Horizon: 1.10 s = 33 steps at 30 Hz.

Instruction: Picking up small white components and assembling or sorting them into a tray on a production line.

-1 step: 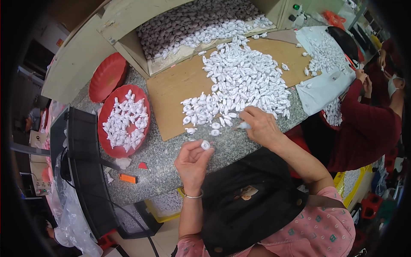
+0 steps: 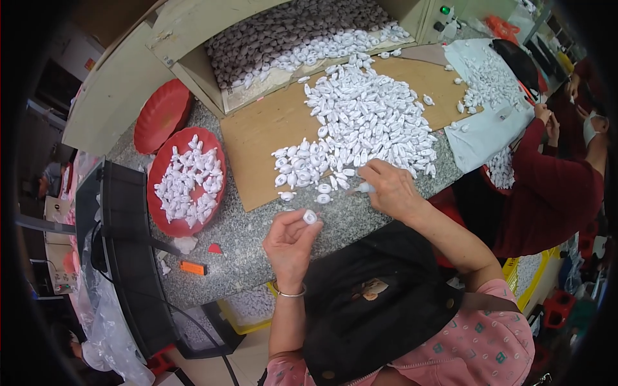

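Note:
Between the thumb and fingers of my left hand (image 2: 288, 243) is a small white plastic piece (image 2: 310, 217), its round face turned up. My right hand (image 2: 394, 192) is closed on a small translucent bottle (image 2: 365, 187) with a thin tip pointing left; the fingers cover most of it. A few loose white pieces (image 2: 323, 199) lie on the granite worktop (image 2: 244, 241) between the hands. Beyond them a large heap of similar white pieces (image 2: 370, 116) spreads over a cardboard sheet (image 2: 248, 151).
On the left, one red dish (image 2: 221, 199) holds white pieces, with another red dish (image 2: 161, 112) behind it. An orange box-shaped item (image 2: 193, 267) lies near the front edge. More pieces fill an open cabinet (image 2: 183, 71) at the back. To the right sits a co-worker in a dark red sleeve (image 2: 531, 186).

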Tool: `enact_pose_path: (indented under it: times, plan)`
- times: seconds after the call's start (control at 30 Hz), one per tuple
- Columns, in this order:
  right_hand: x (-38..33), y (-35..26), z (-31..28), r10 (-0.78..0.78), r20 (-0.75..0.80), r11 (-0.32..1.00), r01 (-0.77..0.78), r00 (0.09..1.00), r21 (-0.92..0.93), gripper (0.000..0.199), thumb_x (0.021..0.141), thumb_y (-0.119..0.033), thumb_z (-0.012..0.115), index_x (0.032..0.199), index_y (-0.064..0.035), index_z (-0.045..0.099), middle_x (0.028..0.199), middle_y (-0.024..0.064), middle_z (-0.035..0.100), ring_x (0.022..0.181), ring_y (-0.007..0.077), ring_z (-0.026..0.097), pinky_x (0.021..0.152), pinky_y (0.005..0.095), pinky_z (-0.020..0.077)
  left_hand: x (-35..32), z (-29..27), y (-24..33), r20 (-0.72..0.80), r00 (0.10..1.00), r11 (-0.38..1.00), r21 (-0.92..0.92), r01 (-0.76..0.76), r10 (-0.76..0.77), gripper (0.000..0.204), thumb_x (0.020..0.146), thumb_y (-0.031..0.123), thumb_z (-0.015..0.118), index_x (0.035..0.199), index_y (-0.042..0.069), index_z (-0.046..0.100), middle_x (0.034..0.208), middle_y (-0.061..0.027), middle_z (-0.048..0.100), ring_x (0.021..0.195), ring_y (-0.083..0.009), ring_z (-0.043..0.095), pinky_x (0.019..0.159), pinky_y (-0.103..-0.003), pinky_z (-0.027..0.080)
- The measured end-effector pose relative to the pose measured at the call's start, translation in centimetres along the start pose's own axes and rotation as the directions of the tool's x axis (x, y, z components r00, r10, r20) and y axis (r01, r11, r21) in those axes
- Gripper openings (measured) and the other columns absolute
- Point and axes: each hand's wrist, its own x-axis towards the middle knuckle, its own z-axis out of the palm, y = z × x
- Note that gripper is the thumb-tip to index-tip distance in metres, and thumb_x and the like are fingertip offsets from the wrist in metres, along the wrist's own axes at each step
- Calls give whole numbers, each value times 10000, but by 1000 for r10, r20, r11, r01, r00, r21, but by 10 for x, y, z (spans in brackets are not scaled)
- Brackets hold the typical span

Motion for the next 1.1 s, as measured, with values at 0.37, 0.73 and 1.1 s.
enact_pose_path:
  times: [0.37, 0.73, 1.1]
  plan:
    - [5, 4, 12, -104, -105, 994, 99, 989, -56, 225, 645, 17, 629, 846, -66, 573, 784, 73, 544, 716, 276, 604, 567, 378, 488, -3, 2, 0, -14, 1000, 1000, -22, -8, 7, 297, 731, -159, 663, 985, -32, 578, 900, -85, 643, 814, -133, 652, 744, -232, 544]
    - [-3, 7, 3, -103, -87, 994, 104, 991, 10, 228, 649, 22, 624, 855, -71, 600, 799, 76, 553, 681, 271, 605, 554, 360, 493, -2, -4, -2, 14, 1000, 1000, 0, -25, 25, 298, 747, -159, 646, 1003, -36, 556, 944, -121, 648, 874, -164, 657, 768, -236, 539]
    - [-12, 9, 5, -148, -113, 987, 154, 982, 39, 236, 639, 7, 603, 862, -60, 565, 820, 84, 535, 772, 271, 585, 607, 376, 500, -2, -6, -12, -10, 1000, 1000, -25, -11, 11, 314, 731, -172, 648, 999, -34, 560, 950, -104, 624, 851, -153, 650, 758, -225, 527]
